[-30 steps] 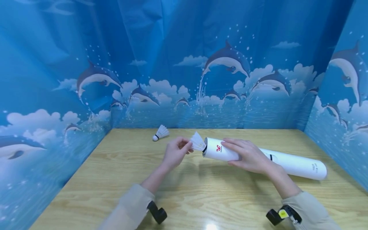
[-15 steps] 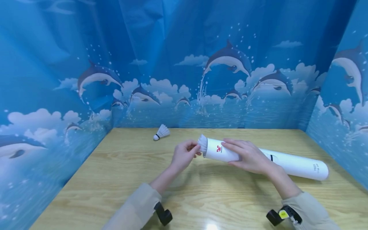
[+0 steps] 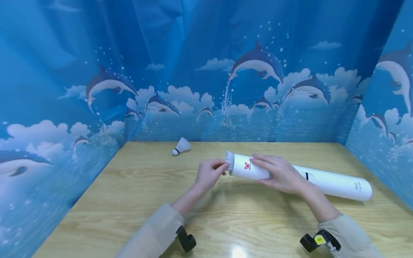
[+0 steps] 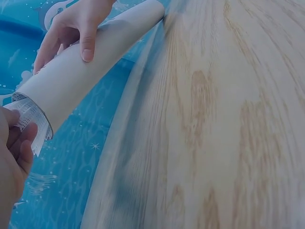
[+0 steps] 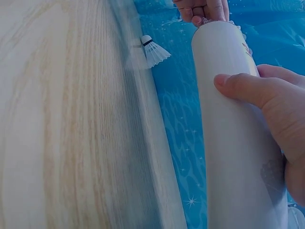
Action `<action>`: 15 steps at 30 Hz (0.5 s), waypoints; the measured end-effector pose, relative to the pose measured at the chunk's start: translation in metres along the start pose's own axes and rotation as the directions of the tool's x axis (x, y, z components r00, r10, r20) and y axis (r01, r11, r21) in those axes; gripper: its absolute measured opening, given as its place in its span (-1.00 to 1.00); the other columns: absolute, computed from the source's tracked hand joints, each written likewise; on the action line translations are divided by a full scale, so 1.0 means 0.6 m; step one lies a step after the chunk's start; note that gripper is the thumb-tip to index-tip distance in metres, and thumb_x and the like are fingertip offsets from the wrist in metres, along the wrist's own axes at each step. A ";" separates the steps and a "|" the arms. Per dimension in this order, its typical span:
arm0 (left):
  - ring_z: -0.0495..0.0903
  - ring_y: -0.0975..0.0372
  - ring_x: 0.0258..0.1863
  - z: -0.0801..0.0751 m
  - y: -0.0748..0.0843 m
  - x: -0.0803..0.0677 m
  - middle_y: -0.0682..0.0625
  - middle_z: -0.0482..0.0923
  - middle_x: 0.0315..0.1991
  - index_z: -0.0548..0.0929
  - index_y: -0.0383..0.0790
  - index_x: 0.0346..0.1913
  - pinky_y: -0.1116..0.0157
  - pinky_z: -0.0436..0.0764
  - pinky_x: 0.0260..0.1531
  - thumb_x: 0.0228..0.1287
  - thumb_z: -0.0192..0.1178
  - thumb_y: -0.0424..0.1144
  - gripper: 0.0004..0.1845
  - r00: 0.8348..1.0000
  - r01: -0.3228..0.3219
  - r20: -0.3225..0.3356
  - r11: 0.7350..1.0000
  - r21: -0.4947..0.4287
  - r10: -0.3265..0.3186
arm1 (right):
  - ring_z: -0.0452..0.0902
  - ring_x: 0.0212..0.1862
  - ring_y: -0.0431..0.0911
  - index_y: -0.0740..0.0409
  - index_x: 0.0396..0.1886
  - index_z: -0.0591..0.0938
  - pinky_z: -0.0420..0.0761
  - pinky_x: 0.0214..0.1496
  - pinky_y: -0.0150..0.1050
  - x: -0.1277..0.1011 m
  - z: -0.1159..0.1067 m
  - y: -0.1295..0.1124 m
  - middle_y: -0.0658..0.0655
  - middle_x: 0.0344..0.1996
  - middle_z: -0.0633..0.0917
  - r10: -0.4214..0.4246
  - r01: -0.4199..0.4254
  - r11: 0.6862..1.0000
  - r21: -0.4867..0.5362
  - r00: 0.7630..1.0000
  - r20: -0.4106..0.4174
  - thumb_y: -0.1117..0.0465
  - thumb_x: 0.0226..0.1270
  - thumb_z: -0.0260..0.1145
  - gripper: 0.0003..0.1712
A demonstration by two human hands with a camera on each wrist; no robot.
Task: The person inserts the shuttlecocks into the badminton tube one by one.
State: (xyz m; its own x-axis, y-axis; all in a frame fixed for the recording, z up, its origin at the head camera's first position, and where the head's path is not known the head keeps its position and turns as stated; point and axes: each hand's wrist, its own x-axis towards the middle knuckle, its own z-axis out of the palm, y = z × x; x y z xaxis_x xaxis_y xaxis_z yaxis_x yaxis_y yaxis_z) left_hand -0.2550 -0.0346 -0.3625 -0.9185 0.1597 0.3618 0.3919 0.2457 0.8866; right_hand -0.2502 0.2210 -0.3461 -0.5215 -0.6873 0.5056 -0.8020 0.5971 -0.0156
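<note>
My right hand (image 3: 284, 173) grips a long white shuttlecock tube (image 3: 338, 182) near its raised left end, thumb on the near side and fingers over the top. At that tube's mouth my left hand (image 3: 209, 175) pinches the feather skirt of a white shuttlecock (image 4: 35, 117). Its cork end is hidden inside the tube, and only the rim of feathers sticks out. A second shuttlecock (image 3: 181, 147) lies on its side toward the back of the table, its skirt pointing up and right.
The wooden table (image 3: 129, 215) ends at a blue dolphin-print curtain (image 3: 200, 71) behind and at both sides. The tube's far end slants down to the right, low over the tabletop.
My left hand has moved right, sliding the shuttlecock from the tube's mouth to mostly inside it. My right hand keeps its grip, and the tube has barely moved.
</note>
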 end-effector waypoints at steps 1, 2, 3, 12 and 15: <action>0.59 0.29 -0.54 0.001 -0.001 0.001 -0.15 0.68 -0.32 0.70 -0.37 -0.25 0.29 0.61 -0.50 0.19 0.24 -0.36 -0.86 1.000 -0.001 -0.001 1.000 0.006 0.001 | 0.40 0.15 0.09 0.09 0.27 0.41 0.43 0.04 0.11 -0.001 0.000 0.000 0.17 0.20 0.45 0.003 -0.003 1.000 -0.002 1.000 0.002 0.08 -0.16 0.50 -0.12; 0.59 0.29 -0.54 0.002 -0.002 0.001 -0.14 0.68 -0.32 0.71 -0.37 -0.25 0.34 0.58 -0.54 0.19 0.24 -0.35 -0.86 1.000 -0.001 -0.001 1.000 0.014 0.001 | 0.40 0.15 0.09 0.09 0.27 0.40 0.43 0.04 0.11 -0.001 0.000 0.000 0.17 0.20 0.45 0.004 -0.004 1.000 -0.003 1.000 0.003 0.08 -0.16 0.50 -0.11; 0.58 0.30 -0.55 0.003 -0.003 0.001 -0.14 0.68 -0.33 0.71 -0.36 -0.25 0.39 0.55 -0.57 0.19 0.24 -0.35 -0.86 1.000 -0.006 -0.002 1.000 0.020 0.006 | 0.40 0.14 0.09 0.09 0.27 0.40 0.43 0.04 0.11 -0.002 0.000 0.001 0.18 0.20 0.45 0.004 -0.004 1.000 -0.003 1.000 0.003 0.07 -0.16 0.50 -0.11; 0.56 0.31 -0.57 0.017 -0.005 0.001 -0.14 0.68 -0.39 0.72 -0.37 -0.30 0.42 0.54 -0.59 0.14 0.26 -0.41 -0.90 0.999 -0.039 0.006 0.999 0.025 0.039 | 0.40 0.14 0.09 0.09 0.27 0.40 0.44 0.02 0.10 -0.002 0.000 0.004 0.20 0.18 0.46 -0.011 0.011 1.000 0.008 1.000 -0.011 0.07 -0.11 0.50 -0.13; 0.55 0.33 -0.57 0.022 -0.006 0.000 -0.15 0.68 -0.38 0.72 -0.37 -0.30 0.43 0.54 -0.58 0.14 0.25 -0.43 -0.90 1.000 -0.027 0.011 0.999 0.020 0.027 | 0.40 0.14 0.09 0.09 0.28 0.40 0.43 0.02 0.10 -0.003 0.000 0.004 0.20 0.19 0.46 -0.007 0.007 1.000 0.009 1.000 -0.014 0.11 -0.17 0.53 -0.10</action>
State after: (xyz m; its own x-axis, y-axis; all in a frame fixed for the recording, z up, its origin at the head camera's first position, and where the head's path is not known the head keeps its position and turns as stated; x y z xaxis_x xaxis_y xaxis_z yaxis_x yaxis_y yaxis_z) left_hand -0.2554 -0.0231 -0.3695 -0.9070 0.1763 0.3824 0.4176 0.2602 0.8706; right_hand -0.2511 0.2236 -0.3470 -0.5122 -0.6854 0.5176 -0.8080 0.5888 -0.0198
